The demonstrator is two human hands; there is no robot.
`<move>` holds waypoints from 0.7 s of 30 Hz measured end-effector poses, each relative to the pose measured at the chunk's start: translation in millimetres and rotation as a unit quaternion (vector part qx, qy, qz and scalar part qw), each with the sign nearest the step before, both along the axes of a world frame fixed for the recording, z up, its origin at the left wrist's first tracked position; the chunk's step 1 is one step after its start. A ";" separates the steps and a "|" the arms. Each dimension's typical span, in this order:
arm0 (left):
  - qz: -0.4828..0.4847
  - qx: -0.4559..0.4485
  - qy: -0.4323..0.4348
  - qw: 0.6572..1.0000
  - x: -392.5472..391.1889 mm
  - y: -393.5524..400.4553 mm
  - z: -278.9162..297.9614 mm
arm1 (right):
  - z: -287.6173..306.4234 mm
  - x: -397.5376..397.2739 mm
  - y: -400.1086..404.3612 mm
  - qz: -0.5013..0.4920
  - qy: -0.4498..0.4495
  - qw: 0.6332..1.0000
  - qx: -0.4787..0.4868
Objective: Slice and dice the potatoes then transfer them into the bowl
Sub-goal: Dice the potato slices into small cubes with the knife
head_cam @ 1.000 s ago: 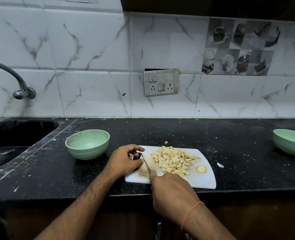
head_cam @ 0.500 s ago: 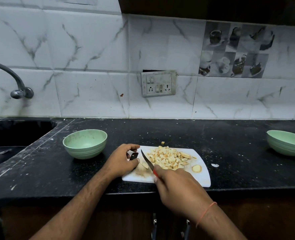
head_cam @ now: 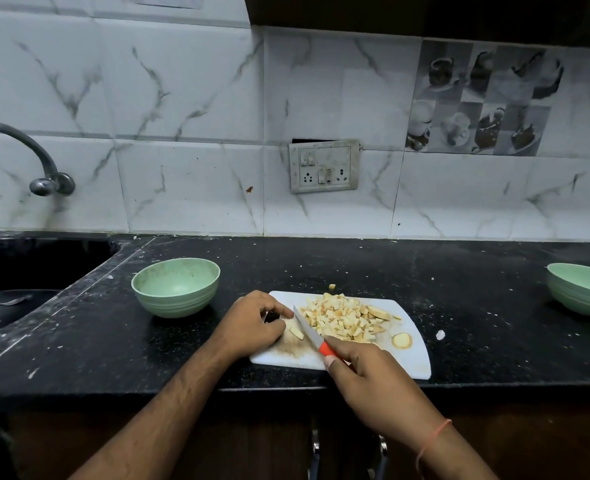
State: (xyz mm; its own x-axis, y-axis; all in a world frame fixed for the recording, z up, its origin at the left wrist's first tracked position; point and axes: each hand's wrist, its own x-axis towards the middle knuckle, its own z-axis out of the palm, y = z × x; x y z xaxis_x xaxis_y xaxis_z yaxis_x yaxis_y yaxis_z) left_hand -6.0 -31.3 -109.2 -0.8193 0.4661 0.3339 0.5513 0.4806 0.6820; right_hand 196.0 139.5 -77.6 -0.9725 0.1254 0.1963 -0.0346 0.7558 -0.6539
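A white cutting board [head_cam: 415,362] lies near the counter's front edge. It carries a pile of diced potato [head_cam: 345,320] and one round slice [head_cam: 401,340]. My right hand [head_cam: 373,382] grips the red handle of a knife [head_cam: 309,329]. The blade angles away from me, between the pile and a small potato piece [head_cam: 297,333]. My left hand [head_cam: 252,323] rests on the board's left end with curled fingers against that piece. A green bowl [head_cam: 176,303] stands empty just left of the board.
A second green bowl [head_cam: 581,292] sits at the far right of the black counter. One stray potato cube [head_cam: 332,286] lies behind the board and a white scrap [head_cam: 440,335] to its right. The sink [head_cam: 9,306] and tap [head_cam: 27,150] are at the left.
My right hand has drawn back toward the counter edge, and the knife blade, hidden behind it before, now shows at an angle beside the pile. My left hand has stayed put.
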 end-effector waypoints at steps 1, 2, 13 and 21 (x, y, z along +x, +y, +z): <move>0.001 0.002 0.001 1.000 0.5 -0.2 0.1 | -1.4 0.2 0.8 0.006 -0.003 1.000 -0.020; 0.005 0.001 0.002 1.000 1.2 -0.6 0.5 | -3.8 -0.8 2.2 0.011 -0.005 0.999 -0.043; 0.052 0.006 0.005 0.999 7.1 -2.9 3.4 | -11.3 0.8 -8.7 -0.020 -0.085 0.913 -0.398; 0.054 0.005 -0.002 0.999 8.5 -2.7 4.2 | 0.7 1.0 -8.9 -0.044 -0.116 0.794 -0.595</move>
